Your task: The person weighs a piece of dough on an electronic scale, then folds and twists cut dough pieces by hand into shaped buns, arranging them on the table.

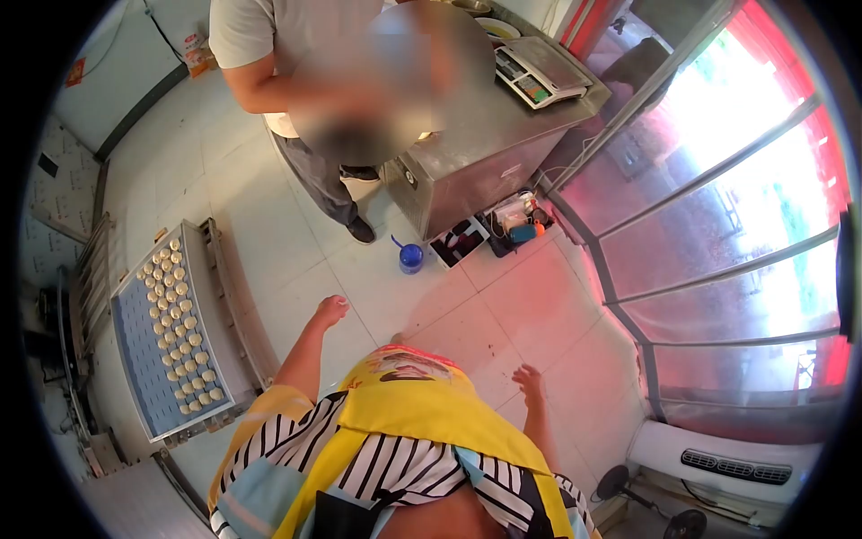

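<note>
My left hand (332, 310) hangs over the tiled floor with its fingers curled in; whether anything small is inside does not show. To its left is a tray (135, 346) with several rows of pale round dough pieces (187, 322). My right hand (528, 379) is held out low over the floor on the other side of my yellow apron (431, 409), its fingers apart and nothing in them.
A co-worker (310, 54) stands by a metal counter (458, 135) with a scale (539, 76). A blue pot (410, 259) and a box of items (459, 242) are on the floor. A white appliance (727, 472) stands at the lower right.
</note>
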`<state>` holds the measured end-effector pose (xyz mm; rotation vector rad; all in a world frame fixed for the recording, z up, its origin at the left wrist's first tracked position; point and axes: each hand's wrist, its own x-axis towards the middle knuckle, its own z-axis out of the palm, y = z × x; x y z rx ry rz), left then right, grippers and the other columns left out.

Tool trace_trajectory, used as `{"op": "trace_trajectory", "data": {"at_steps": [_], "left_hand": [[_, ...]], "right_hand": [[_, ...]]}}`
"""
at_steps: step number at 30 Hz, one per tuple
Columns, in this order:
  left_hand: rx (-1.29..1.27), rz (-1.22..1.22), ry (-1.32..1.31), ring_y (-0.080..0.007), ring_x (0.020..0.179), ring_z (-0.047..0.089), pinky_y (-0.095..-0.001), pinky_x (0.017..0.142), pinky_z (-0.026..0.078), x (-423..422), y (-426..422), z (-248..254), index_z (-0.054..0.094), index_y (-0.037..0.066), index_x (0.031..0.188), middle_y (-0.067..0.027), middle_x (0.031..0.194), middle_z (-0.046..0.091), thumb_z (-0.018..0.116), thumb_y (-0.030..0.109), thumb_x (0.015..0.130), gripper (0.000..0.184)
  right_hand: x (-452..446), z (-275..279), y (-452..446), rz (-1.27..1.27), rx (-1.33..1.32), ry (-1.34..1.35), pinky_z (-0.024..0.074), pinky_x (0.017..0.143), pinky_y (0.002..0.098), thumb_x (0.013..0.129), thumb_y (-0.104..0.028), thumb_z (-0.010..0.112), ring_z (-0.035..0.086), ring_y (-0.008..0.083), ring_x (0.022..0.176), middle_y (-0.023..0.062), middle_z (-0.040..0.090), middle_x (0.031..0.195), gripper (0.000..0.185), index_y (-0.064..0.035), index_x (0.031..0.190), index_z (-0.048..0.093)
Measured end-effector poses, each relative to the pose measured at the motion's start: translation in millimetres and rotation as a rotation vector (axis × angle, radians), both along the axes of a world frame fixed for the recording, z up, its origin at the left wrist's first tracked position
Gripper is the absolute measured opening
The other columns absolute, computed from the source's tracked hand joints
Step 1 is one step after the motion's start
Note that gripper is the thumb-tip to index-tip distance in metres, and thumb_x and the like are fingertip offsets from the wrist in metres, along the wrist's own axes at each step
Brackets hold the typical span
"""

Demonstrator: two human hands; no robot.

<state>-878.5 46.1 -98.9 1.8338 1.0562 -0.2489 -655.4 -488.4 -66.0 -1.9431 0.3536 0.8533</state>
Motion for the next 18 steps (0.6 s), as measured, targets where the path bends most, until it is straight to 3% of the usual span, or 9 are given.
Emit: {"op": "trace_trajectory", "data": {"at_steps": [1,4,11,13,14,17,18], "left_hand": [[-0.005,0.023,0.017,-0.0167,0.069,0.065,-0.0302,0.066,0.051,-5.3,3.1,-3.1,0.059,0.003,0.106,-0.0097,0.083,0.066,0.062,0.026,0.080,0.035],[-0.035,0.102,0.065,-0.0178,0.066,0.065,-0.0305,0.063,0.052,-40.6,8.4,-23.1,0.059,0.003,0.107,-0.0100,0.083,0.066,0.062,0.025,0.079,0.036],[-0.204,0.307,0.212,-0.0178,0.060,0.064,-0.0289,0.049,0.051,-107.5,2.4,-61.3,0.060,0.003,0.104,-0.0100,0.081,0.065,0.063,0.021,0.077,0.032],[-0.234,0.316,0.239,-0.0173,0.060,0.064,-0.0286,0.048,0.051,-111.3,-0.9,-61.8,0.060,0.003,0.104,-0.0097,0.082,0.065,0.063,0.020,0.077,0.032],[-0.247,0.317,0.245,-0.0171,0.061,0.065,-0.0287,0.048,0.051,-110.1,-0.5,-62.4,0.060,0.003,0.104,-0.0096,0.082,0.065,0.063,0.020,0.077,0.032],[-0.237,0.340,0.208,-0.0169,0.063,0.065,-0.0286,0.050,0.051,-97.3,3.0,-61.7,0.059,0.003,0.105,-0.0095,0.084,0.065,0.063,0.022,0.078,0.033],[-0.225,0.354,0.188,-0.0169,0.063,0.065,-0.0285,0.051,0.051,-90.2,4.5,-59.3,0.059,0.003,0.106,-0.0095,0.085,0.065,0.063,0.022,0.078,0.033]], "right_hand": [[6.6,3.2,13.2,0.055,0.047,-0.018,0.0398,0.068,0.0354,0.084,-0.026,0.060,0.064,0.0176,0.084,0.0065,0.066,0.092,0.040,-0.0053,0.117,0.054],[9.7,8.0,43.7,0.088,0.038,-0.043,0.0429,0.057,0.0270,0.079,-0.017,0.064,0.065,0.0181,0.074,0.0110,0.066,0.089,0.042,-0.0004,0.116,0.055],[-7.5,-11.3,21.6,0.158,-0.205,0.128,0.0432,0.051,0.0295,0.080,-0.017,0.062,0.065,0.0195,0.073,0.0126,0.065,0.086,0.036,-0.0002,0.111,0.057],[0.1,-62.8,-22.8,0.006,-0.029,0.231,0.0436,0.053,0.0305,0.083,-0.020,0.057,0.065,0.0200,0.074,0.0109,0.066,0.086,0.031,-0.0027,0.108,0.058],[3.7,-60.1,-21.8,-0.071,0.062,0.279,0.0438,0.054,0.0310,0.084,-0.022,0.055,0.065,0.0202,0.074,0.0100,0.066,0.087,0.029,-0.0040,0.107,0.059],[35.5,-50.8,1.1,0.037,-0.186,0.237,0.0446,0.059,0.0336,0.086,-0.025,0.048,0.064,0.0209,0.075,0.0069,0.066,0.091,0.027,-0.0080,0.105,0.059],[55.1,-48.9,15.4,0.076,-0.150,0.229,0.0443,0.066,0.0376,0.085,-0.030,0.052,0.063,0.0210,0.082,0.0063,0.065,0.095,0.029,-0.0109,0.107,0.055]]}}
